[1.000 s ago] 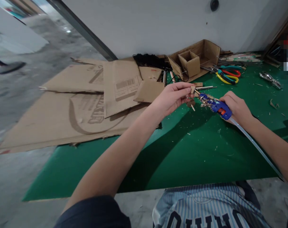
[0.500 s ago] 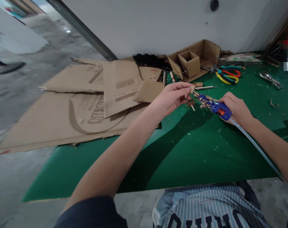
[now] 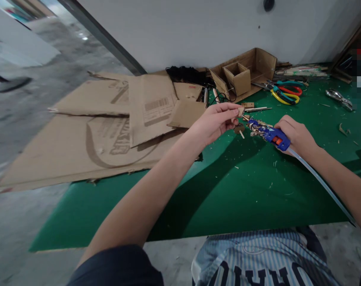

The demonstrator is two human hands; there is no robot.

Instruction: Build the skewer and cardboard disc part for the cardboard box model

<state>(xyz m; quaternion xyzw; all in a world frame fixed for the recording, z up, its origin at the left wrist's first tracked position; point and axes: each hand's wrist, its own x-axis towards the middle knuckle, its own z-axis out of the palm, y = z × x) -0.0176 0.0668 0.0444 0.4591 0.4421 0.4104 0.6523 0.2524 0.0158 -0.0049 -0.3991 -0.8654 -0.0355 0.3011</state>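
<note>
Dim light; dark shadow (image 3: 198,198) across green tabletop (image 3: 272,202); floor (image 3: 73,51) at left blurred.

No word reads clearly. At the left end of the desk (image 3: 228,206), a large cardboard sheet (image 3: 49,155) bears bold dark lettering, partly covered; the cardboard piece (image 3: 153,87) overlapping it carries a barcode (image 3: 156,104) and illegible fine print. Beyond the desk's near edge, a striped shirt (image 3: 242,254) shows cut-off dark letters.
</note>
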